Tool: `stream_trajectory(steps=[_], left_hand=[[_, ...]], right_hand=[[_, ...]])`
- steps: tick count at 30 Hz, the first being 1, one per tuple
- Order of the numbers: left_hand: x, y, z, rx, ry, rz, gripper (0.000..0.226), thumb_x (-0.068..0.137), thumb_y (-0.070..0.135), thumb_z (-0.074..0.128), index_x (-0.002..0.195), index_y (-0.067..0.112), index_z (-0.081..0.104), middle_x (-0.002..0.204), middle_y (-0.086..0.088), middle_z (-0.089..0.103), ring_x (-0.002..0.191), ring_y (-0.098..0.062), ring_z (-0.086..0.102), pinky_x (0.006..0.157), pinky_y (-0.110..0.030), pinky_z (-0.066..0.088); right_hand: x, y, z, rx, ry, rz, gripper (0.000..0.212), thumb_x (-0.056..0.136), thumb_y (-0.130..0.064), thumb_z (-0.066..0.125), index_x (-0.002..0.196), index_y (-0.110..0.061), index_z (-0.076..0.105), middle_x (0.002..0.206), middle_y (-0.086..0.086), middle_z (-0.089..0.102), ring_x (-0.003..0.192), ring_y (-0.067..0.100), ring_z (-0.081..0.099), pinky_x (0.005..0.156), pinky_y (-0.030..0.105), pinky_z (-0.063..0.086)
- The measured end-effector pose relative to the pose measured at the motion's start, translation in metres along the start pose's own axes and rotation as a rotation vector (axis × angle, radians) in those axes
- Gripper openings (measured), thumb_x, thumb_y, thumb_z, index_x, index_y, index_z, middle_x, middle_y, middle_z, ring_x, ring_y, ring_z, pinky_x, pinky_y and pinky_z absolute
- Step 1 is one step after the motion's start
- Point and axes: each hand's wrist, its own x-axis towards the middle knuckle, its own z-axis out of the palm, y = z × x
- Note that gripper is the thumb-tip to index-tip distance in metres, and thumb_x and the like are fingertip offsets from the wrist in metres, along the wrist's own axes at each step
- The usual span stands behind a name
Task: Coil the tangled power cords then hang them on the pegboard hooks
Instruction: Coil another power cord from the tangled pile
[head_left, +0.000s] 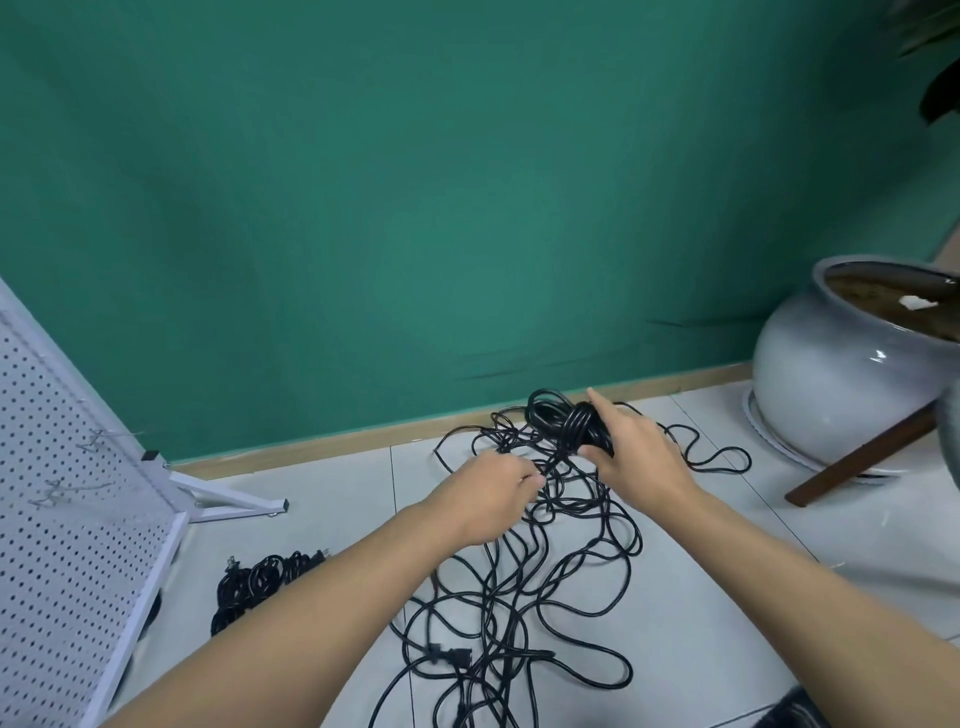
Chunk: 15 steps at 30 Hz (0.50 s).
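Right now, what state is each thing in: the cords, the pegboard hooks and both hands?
Tangled cords: loose, snarled on the floor.
Cord bundle: partly wound, trailing into the tangle.
Coiled cords: bundled, lying on the floor beside the pegboard.
Pegboard hooks: bare.
Left hand: pinches a strand of the tangle.
Right hand: grips the bundle.

Green wall (415, 182), tiled floor (332, 499) (grey pot (831, 384))

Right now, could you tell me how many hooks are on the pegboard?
2: an upper hook and a lower hook further left. The pegboard runs out of view, so more may be hidden.
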Motion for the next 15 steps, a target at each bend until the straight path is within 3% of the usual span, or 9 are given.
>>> stream_trajectory(steps=[2, 5, 10, 13, 15], left_hand=[[0.0, 0.011, -0.012, 0.242, 0.08, 0.095, 0.036, 0.108, 0.037, 0.041, 0.078, 0.019, 0.05, 0.078, -0.003, 0.057, 0.081, -0.031, 0.06, 0.066, -0.036, 0.039], [-0.005, 0.008, -0.034, 0.275, 0.137, 0.194, 0.035, 0.105, 0.044, 0.048, 0.081, 0.019, 0.056, 0.082, -0.002, 0.063, 0.083, -0.029, 0.06, 0.066, -0.039, 0.042], [-0.009, -0.003, -0.046, 0.08, 0.195, 0.312, 0.018, 0.097, 0.035, 0.068, 0.089, 0.019, 0.071, 0.085, 0.007, 0.062, 0.081, -0.015, 0.057, 0.075, -0.038, 0.048], [-0.008, -0.015, -0.053, -0.186, 0.332, 0.224, 0.015, 0.08, 0.031, 0.087, 0.086, 0.021, 0.077, 0.076, 0.011, 0.061, 0.071, -0.004, 0.055, 0.07, -0.024, 0.044], [-0.013, -0.019, -0.055, -0.365, 0.363, 0.115, 0.03, 0.071, 0.028, 0.094, 0.09, 0.019, 0.072, 0.076, 0.01, 0.064, 0.065, -0.002, 0.056, 0.066, -0.018, 0.042]], right_hand=[[-0.003, -0.005, 0.003, -0.05, -0.047, -0.034, 0.071, 0.099, -0.033, 0.065, 0.159, -0.032, 0.025, 0.137, 0.004, 0.059, 0.125, 0.031, 0.056, 0.092, 0.042, 0.049], [-0.005, -0.01, 0.002, -0.091, -0.05, -0.085, 0.068, 0.099, -0.032, 0.065, 0.156, -0.031, 0.029, 0.137, 0.002, 0.059, 0.124, 0.031, 0.057, 0.092, 0.041, 0.049], [-0.018, -0.023, -0.007, -0.008, -0.245, -0.377, 0.074, 0.091, -0.024, 0.074, 0.147, -0.044, 0.031, 0.14, -0.004, 0.06, 0.122, 0.024, 0.058, 0.091, 0.037, 0.047], [-0.029, -0.038, -0.012, 0.108, -0.25, -0.465, 0.087, 0.091, -0.023, 0.075, 0.147, -0.054, 0.018, 0.136, -0.006, 0.063, 0.117, 0.025, 0.06, 0.092, 0.04, 0.049], [-0.033, -0.045, -0.014, 0.149, -0.235, -0.487, 0.104, 0.092, -0.022, 0.075, 0.153, -0.061, 0.0, 0.141, -0.009, 0.061, 0.119, 0.024, 0.059, 0.096, 0.041, 0.048]])
